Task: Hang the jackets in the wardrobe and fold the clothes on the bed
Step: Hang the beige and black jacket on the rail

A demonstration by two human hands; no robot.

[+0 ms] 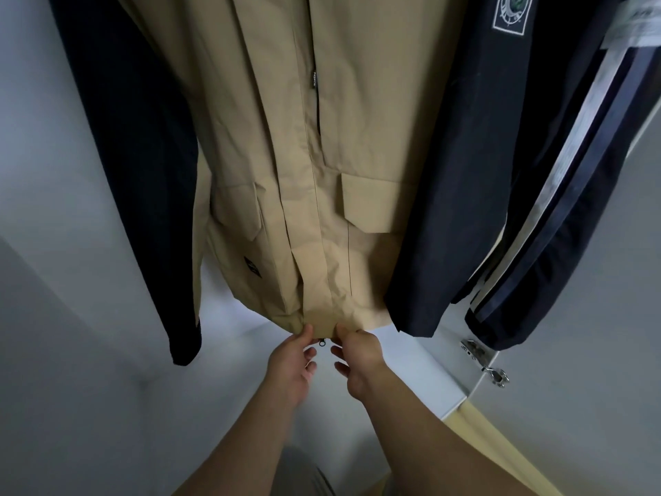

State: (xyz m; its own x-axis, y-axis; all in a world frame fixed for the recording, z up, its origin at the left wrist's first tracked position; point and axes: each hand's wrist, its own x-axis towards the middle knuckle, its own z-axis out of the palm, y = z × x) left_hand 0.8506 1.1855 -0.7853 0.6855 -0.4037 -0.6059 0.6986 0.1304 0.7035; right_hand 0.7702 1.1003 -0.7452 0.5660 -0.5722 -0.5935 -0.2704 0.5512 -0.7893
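Left grip: the left hand (293,363) pinches the bottom hem of the beige jacket (304,173) between thumb and forefinger, on the left front panel. Its other fingers are loosely curled below.
Right grip: the right hand (357,359) pinches the same hem on the right front panel, just beside the other hand.
Between the hands: a small dark zip slider (323,342) dangles at the hem, and I cannot tell whether either hand touches it. I'd judge the two halves are being lined up to start the zip.
Above the hands: the jacket hangs straight down inside the wardrobe (53,245), with a flapped pocket on each side of the front. Its hanger is out of sight.
Left of the hands: a black sleeve (143,173) hangs close by; I cannot tell whose it is.
Right of the hands: a navy jacket (483,173) with a badge overlaps the beige edge, and a striped garment (579,166) hangs beyond it. Lower down is a metal door hinge (486,359).
Not in view: the bed and the clothes to fold.
Risk: a hard downward tug could drag the jacket askew or off its hanger. A badly seated zip end could jam, and the front flap could snag in the teeth.
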